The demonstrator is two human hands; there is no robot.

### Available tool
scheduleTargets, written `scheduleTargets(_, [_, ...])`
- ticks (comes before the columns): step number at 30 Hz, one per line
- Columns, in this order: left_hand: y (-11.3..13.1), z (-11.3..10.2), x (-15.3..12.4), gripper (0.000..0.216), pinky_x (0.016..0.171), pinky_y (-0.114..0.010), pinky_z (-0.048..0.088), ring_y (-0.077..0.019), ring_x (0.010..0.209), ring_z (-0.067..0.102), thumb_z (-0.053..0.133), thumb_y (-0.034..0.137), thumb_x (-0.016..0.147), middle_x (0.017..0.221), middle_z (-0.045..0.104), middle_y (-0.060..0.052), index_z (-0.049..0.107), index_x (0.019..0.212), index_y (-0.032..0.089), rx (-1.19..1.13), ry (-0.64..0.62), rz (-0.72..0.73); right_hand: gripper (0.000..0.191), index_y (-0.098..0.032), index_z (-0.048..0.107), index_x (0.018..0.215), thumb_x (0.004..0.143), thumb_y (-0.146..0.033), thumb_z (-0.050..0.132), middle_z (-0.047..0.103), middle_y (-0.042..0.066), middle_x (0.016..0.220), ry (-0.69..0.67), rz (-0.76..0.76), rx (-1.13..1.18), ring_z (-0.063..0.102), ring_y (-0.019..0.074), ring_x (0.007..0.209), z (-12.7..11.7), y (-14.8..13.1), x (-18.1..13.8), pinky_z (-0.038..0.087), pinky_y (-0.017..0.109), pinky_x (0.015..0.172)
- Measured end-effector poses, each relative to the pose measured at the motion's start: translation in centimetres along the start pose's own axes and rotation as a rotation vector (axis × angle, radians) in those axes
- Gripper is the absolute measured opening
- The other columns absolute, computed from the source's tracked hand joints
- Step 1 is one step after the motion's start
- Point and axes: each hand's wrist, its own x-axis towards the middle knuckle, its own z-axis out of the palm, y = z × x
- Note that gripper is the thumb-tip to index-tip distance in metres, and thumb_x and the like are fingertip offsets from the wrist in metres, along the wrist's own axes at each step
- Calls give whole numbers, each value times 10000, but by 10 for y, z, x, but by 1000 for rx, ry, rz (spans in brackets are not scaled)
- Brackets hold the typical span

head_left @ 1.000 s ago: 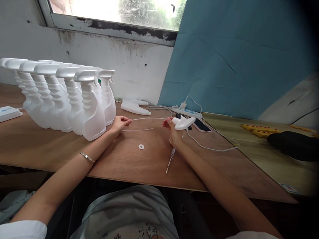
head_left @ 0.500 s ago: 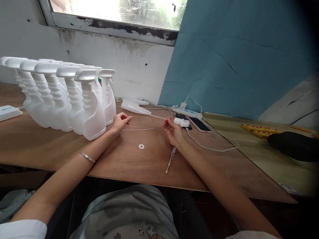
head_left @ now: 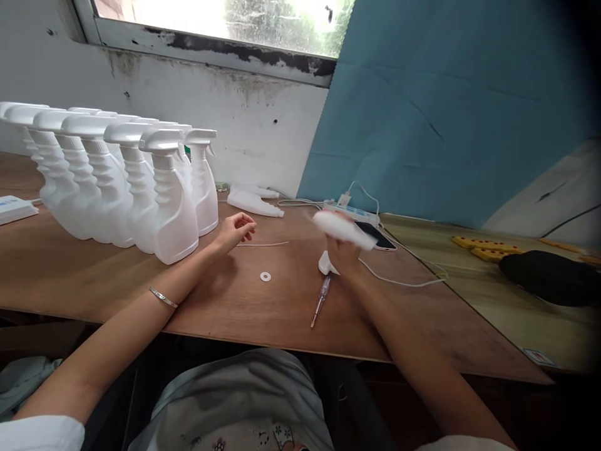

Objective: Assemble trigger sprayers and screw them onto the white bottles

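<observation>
My right hand point(head_left: 345, 254) is closed around a white spray trigger head point(head_left: 344, 228), blurred by motion, its long smooth top facing up. Just below that hand a small white plastic piece point(head_left: 326, 263) rests on the table beside a clear-handled screwdriver point(head_left: 321, 300). My left hand point(head_left: 238, 229) hovers near the bottles with loosely curled fingers apart and nothing visible in them. A thin white tube point(head_left: 265, 244) lies on the table beside it. Nearer me sits a flat white ring washer point(head_left: 265, 277).
Several white spray bottles point(head_left: 176, 216) stand in rows at the left. Two white bottles lie on their sides, one in front point(head_left: 256, 203). Behind my right hand are a phone point(head_left: 375, 235), a white cable point(head_left: 404, 283) and a power strip point(head_left: 369, 215). Yellow pieces point(head_left: 493, 246) lie far right.
My right hand has turned over and its white spray head now shows its long top instead of its collar end. My left hand has shifted slightly right, fingers a little looser.
</observation>
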Motion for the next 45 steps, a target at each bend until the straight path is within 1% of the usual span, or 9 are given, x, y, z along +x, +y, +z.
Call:
scheduleTargets(4, [2,3,-4,237,546,-215,420,-92,568,547,625,342,660,701,590,-16,565,780,146,-103,-103,-44,131,-270,643,771,787,-379,572,669,15,950,-355,-253,-183,571,214,1007,-1,-16,-3,357,454,978])
scheduleTargets(7, [4,6,-7,262,576,-227,442,-111,620,560,620,369,665,717,589,-24,578,784,140,-219,-114,-86,202,-262,641,774,855,-349,478,672,30,796,-504,-382,-365,596,172,785,6,-22,-8,441,372,784])
scheduleTargets(11, [7,11,-14,333,648,-250,462,-147,770,572,589,436,701,877,606,-57,625,861,146,-269,-308,-127,276,-230,640,827,902,-324,392,628,37,657,-530,-547,-578,504,125,574,16,-22,-18,330,286,520])
scheduleTargets(18, [5,15,-21,409,649,-254,441,-163,764,580,680,411,634,840,637,-54,624,951,158,-238,-526,-210,168,-235,605,909,890,-254,440,607,15,664,-433,-789,-691,473,127,598,28,-30,-35,280,289,518])
scheduleTargets(24, [8,15,-21,464,726,-258,429,-153,797,591,733,353,587,864,641,-52,599,988,163,-186,-463,-190,180,-187,570,824,900,-213,408,609,36,761,-472,-794,-679,508,136,690,38,-29,-44,319,285,601])
scheduleTargets(30, [0,25,-15,632,635,-247,463,-123,730,581,806,270,469,997,575,-73,530,1027,164,-289,-32,-192,188,-209,574,815,901,-233,409,571,12,660,-407,-729,-772,468,109,586,39,-24,-48,239,283,506])
scheduleTargets(36, [8,21,-19,521,587,-253,502,-138,701,606,771,352,555,869,607,-57,536,974,150,-396,-265,-369,222,-199,596,746,884,-242,428,639,31,685,-413,-664,-647,538,128,631,37,-30,-43,311,276,536])
scheduleTargets(41, [14,19,-24,737,612,-297,539,-177,694,642,792,338,528,880,622,-66,414,1142,183,-337,-363,-429,221,-196,622,832,880,-226,408,671,90,973,-463,-569,-473,618,187,884,40,-24,-47,464,295,686])
scheduleTargets(45, [9,25,-25,880,605,-295,542,-167,648,645,806,299,506,860,624,-52,314,1231,212,-318,-343,-411,195,-177,623,855,864,-194,429,670,116,969,-495,-531,-387,633,199,898,45,-16,-50,508,313,742])
